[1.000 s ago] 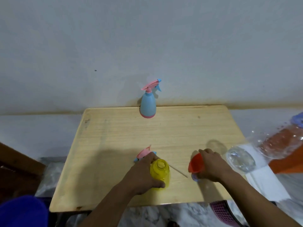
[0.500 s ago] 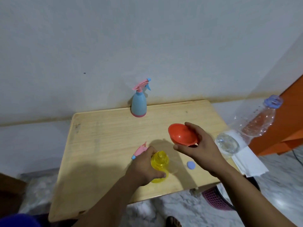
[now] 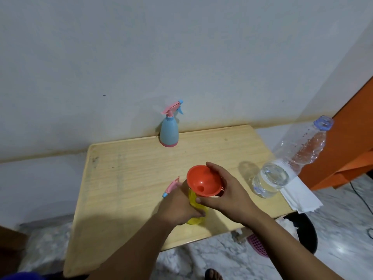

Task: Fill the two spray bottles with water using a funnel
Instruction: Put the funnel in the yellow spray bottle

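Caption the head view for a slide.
Right hand sets red funnel onto yellow bottle held by left hand.

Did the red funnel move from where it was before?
Yes. The red funnel went from low on the wooden table up and left onto the yellow spray bottle, held by the right hand.

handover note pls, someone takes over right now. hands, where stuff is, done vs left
Left hand: gripping the yellow spray bottle, upright near the table's front edge.
Right hand: holding the red funnel at the bottle's neck.
Pink sprayer head: lying on the table behind the left hand.
Blue spray bottle: at the back edge, sprayer on.
Water bottle: at the right edge, cap on.
Done: yellow opened.
Left: pour, recap, repeat for blue.
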